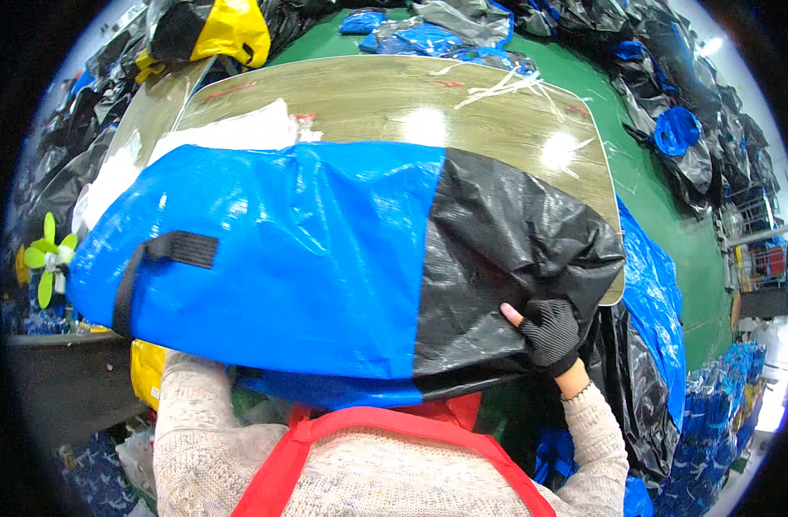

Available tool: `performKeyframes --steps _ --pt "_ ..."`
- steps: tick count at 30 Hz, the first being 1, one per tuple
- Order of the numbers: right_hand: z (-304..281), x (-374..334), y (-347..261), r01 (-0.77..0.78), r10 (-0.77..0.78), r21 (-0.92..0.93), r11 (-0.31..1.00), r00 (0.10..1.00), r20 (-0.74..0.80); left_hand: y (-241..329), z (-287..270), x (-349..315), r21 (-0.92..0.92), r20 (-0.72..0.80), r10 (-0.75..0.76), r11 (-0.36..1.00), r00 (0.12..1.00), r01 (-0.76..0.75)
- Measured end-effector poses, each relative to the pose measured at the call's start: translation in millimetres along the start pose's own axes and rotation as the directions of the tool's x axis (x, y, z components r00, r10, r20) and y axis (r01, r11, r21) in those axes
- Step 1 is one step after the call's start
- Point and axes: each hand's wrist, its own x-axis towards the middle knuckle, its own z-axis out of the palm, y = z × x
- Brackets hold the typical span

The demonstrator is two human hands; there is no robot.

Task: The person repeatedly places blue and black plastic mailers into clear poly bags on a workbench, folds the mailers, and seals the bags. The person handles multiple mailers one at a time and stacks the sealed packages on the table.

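Note:
A large blue and black woven plastic bag lies across the table in front of me, its blue part to the left and its glossy, wrinkled black part to the right. A black webbing strap is stitched to the blue side. My right hand, in a dark striped glove with the thumb tip bare, grips the black part near its close edge. Its thumb lies on top of the material; the other fingers are mostly hidden. My left forearm reaches under the blue part, and the bag covers that hand.
White sheet material lies beyond the bag on the wood-grain table, with white strips at its far right. A green fan stands left. Piled bags surround the green floor; blue and black material hangs right.

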Motion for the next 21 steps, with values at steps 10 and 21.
performKeyframes --steps 10,21 --pt "-35 -20 3 0.027 -0.013 -0.042 0.999 0.952 0.307 -192 -8 -67 -0.140 0.154 -0.432 0.881 0.889 0.452" --pt "-5 107 -21 -0.196 0.193 -0.042 0.980 0.979 -0.071 185 -93 20 -0.091 -0.182 0.619 0.764 0.764 -0.639"
